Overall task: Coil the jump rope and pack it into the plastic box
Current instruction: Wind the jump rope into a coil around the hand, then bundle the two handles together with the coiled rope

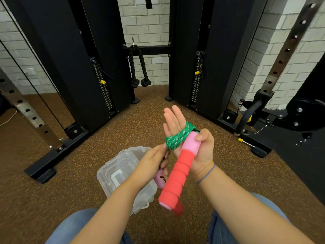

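1. While the plastic box is sitting open on the speckled brown floor at lower left, partly hidden behind the left forearm, nothing is being kept inside it as far as can be seen.
2. Just right of the box, the left hand is being pinched shut on the rope's loose end, with a pink handle dangling right under it.
3. Next over, the green rope is being wound in tight loops around the palm of the right hand.
4. That hand is being held up, fingers straight and spread, only the thumb being pressed down on the red-and-pink handle, which is slanting down towards the knees.
5. Way behind, black gym racks are being backed by white brick.
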